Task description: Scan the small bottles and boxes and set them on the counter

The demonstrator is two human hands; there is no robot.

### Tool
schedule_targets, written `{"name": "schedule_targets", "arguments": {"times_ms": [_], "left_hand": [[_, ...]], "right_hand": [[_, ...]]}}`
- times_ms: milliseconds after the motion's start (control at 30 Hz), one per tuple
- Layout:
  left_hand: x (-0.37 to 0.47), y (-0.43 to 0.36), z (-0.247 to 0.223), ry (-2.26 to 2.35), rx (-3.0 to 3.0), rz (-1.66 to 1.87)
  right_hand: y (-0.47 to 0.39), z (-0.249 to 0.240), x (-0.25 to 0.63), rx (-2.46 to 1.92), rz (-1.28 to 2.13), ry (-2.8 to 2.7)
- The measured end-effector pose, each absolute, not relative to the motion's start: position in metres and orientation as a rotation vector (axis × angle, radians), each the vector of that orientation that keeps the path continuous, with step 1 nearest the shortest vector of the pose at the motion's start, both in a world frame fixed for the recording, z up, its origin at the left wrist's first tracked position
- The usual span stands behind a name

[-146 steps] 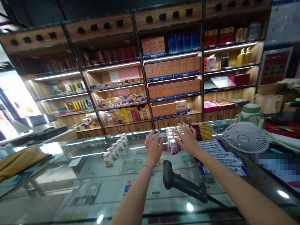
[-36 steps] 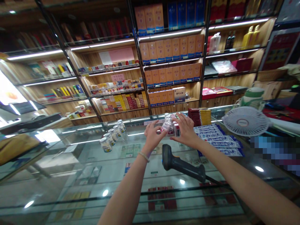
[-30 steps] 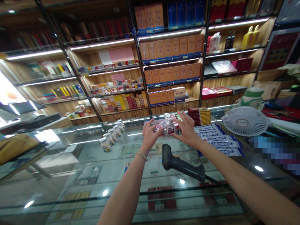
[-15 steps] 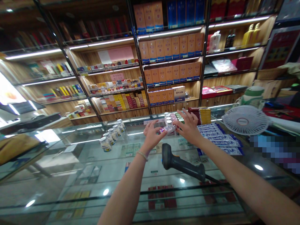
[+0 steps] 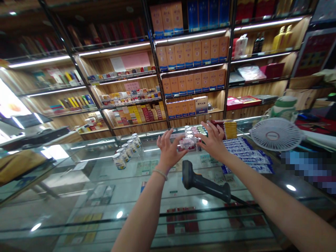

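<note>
Small clear jars with white lids (image 5: pixel 189 134) stand grouped in rows on the glass counter (image 5: pixel 154 176), some with pink or green contents. One clear bottle (image 5: pixel 187 142) lies at the group's near edge, its label not readable. My left hand (image 5: pixel 169 148) is to its left, fingers spread, thumb close beside the bottle. On the right, my right hand (image 5: pixel 213 141) curves over the group with fingers apart, thumb near or touching the jars; exact contact cannot be told. Nearer to me lies a black barcode scanner (image 5: pixel 206 183), its cable running right.
A row of white-lidded jars (image 5: pixel 126 151) stands at left. Right of the group are yellow-and-red packs (image 5: pixel 227 129), blue-and-white packets (image 5: pixel 246 155), a white fan (image 5: pixel 275 134) and a green-and-white jug (image 5: pixel 283 106). Shelves with orange boxes (image 5: pixel 191 52) stand behind.
My left hand has opened from around the small bottle, its fingers lifting and spreading. The bottle now lies level at the group's near edge. My right hand has shifted slightly right.
</note>
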State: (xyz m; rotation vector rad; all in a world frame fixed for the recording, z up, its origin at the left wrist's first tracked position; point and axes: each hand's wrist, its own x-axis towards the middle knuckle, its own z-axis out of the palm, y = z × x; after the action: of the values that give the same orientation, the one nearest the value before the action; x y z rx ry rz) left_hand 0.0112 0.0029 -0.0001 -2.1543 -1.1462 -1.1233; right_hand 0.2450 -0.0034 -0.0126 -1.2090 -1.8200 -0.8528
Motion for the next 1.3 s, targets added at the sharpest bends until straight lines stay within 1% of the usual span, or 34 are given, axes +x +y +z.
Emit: {"name": "schedule_targets", "arguments": {"times_ms": [267, 500, 733, 833, 1033, 1133, 1300], "left_hand": [[0.011, 0.008, -0.006, -1.081, -2.081, -1.135], [0.008, 0.008, -0.007, -1.138, -2.095, -1.132], [0.007, 0.008, -0.006, -1.202, -2.109, -1.183], [0.008, 0.007, -0.004, -1.22, -2.104, -1.2], [0.011, 0.005, -0.002, -1.223, -2.14, -1.219], [0.01, 0.005, -0.002, -1.24, -2.153, -1.216], [0.009, 0.006, -0.003, -1.252, -2.16, -1.228]], "right_hand": [[-0.002, -0.015, 0.244, -1.222, -0.866, -1.858], [-0.012, 0.007, 0.238, -1.277, -0.886, -2.039], [-0.058, 0.022, 0.224, -1.448, -0.715, -2.072], [-0.092, 0.014, 0.213, -1.488, -0.605, -2.093], [-0.145, -0.023, 0.194, -1.621, -0.365, -2.087], [-0.156, -0.033, 0.186, -1.647, -0.36, -2.096], [-0.156, -0.031, 0.175, -1.694, -0.44, -2.033]]}}
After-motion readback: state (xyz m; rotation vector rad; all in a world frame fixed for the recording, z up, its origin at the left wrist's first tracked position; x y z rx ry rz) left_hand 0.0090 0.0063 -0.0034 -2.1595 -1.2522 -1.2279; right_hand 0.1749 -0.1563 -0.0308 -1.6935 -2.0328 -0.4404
